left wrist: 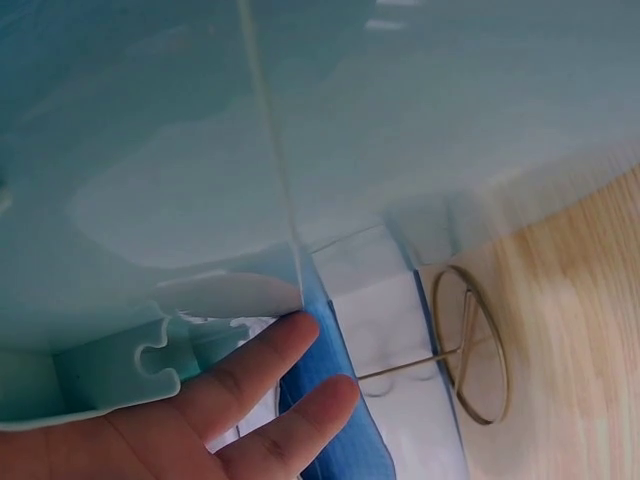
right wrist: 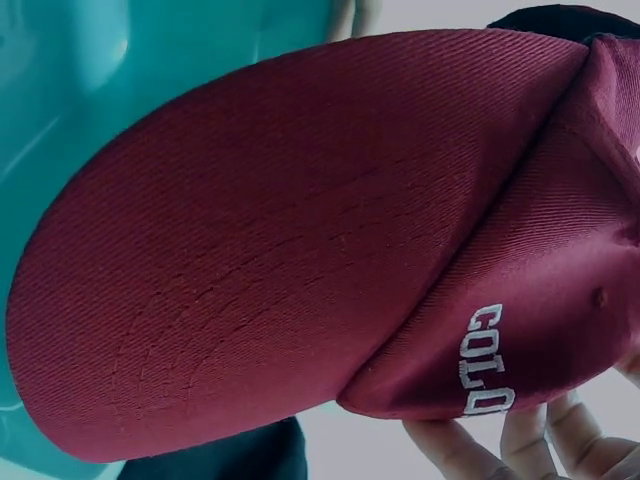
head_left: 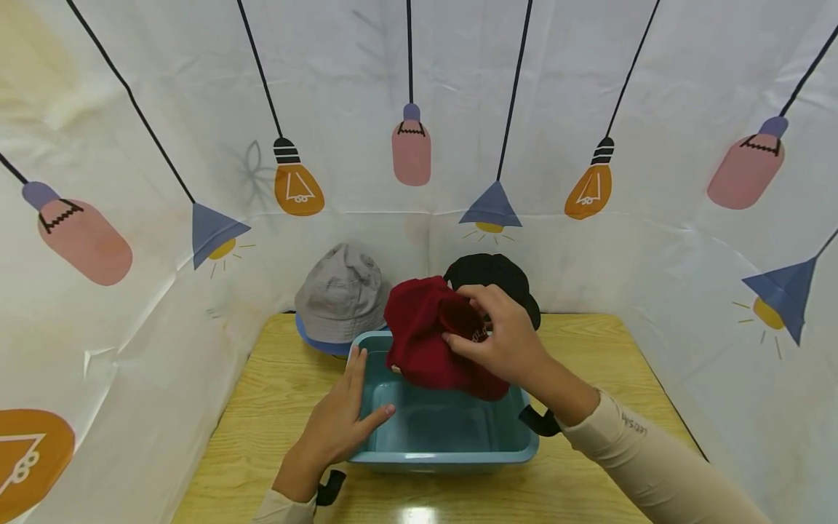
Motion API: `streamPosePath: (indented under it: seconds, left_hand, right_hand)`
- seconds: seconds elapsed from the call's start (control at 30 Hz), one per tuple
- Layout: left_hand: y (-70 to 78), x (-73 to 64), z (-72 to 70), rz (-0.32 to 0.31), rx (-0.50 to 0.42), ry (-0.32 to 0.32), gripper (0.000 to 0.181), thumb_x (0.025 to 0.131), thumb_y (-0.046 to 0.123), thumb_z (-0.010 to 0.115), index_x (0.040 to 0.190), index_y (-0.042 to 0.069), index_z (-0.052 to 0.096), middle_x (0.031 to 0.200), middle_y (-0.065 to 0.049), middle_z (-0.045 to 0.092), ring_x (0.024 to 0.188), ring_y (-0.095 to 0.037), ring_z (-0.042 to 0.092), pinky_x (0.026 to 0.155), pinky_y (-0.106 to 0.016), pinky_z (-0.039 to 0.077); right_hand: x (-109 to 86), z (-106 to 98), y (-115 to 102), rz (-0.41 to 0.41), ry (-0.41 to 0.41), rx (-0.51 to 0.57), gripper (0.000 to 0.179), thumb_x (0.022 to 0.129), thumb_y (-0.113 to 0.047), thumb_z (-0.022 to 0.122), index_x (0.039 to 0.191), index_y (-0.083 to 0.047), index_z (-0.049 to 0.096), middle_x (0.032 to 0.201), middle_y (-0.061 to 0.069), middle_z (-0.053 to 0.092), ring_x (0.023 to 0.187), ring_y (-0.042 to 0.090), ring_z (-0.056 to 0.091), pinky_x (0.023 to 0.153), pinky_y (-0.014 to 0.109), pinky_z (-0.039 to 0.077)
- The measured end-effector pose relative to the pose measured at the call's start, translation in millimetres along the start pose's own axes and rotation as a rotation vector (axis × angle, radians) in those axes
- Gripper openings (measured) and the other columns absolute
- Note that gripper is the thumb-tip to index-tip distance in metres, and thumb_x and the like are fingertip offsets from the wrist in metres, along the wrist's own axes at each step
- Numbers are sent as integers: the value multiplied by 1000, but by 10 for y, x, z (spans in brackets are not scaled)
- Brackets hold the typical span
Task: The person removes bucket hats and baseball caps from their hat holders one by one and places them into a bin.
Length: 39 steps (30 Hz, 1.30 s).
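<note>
Red cap (head_left: pixel 419 338), lettering (right wrist: pixel 484 366) partly hidden, right grip (head_left: pixel 507 335) pinching it, left grip (head_left: pixel 334 422) straight-fingered

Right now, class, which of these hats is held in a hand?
The red cap with white lettering: the right hand holds it over the blue-green basin. The grey hat and black cap are beyond the basin, in neither hand.
</note>
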<state>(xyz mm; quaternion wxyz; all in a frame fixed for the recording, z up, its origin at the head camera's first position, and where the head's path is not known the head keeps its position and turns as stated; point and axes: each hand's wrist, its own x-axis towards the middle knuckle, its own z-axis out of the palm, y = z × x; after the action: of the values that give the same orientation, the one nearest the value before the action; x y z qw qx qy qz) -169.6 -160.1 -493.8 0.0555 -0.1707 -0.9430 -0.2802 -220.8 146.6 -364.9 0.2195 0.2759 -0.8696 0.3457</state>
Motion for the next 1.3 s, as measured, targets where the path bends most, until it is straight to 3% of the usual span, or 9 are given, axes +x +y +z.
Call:
streamPosePath:
  seconds: [0.37, 0.67, 1.3]
  left_hand:
    - [-17, -4, -2, -1, -18, -15, 96, 100, 60, 56, 169, 14, 6, 175, -10, 6, 149, -39, 41, 108, -62, 45]
    - [-6, -4, -5, 7, -14, -2, 98, 99, 56, 60, 169, 14, 4, 175, -10, 7, 148, -39, 42, 106, -62, 47]
    - [-1, -14, -4, 4, -9, -9, 99, 99, 60, 57, 169, 16, 2, 175, -9, 7, 146, -41, 43, 103, -62, 49]
  right_hand:
    - [-93, 182, 71, -6, -64, -33, 59, 80, -39, 88, 131, -22, 63, 104, -5, 62, 87, 9, 58, 70, 28, 55]
    - [-151, 283, 79, -6, -136, -83, 58, 80, -43, 86, 131, -27, 64, 102, -9, 62, 88, 6, 55, 71, 26, 54]
    - [-212, 505, 145, -16, -251, -165, 57, 81, -49, 83, 132, -29, 65, 102, -7, 62, 88, 7, 57, 71, 27, 54]
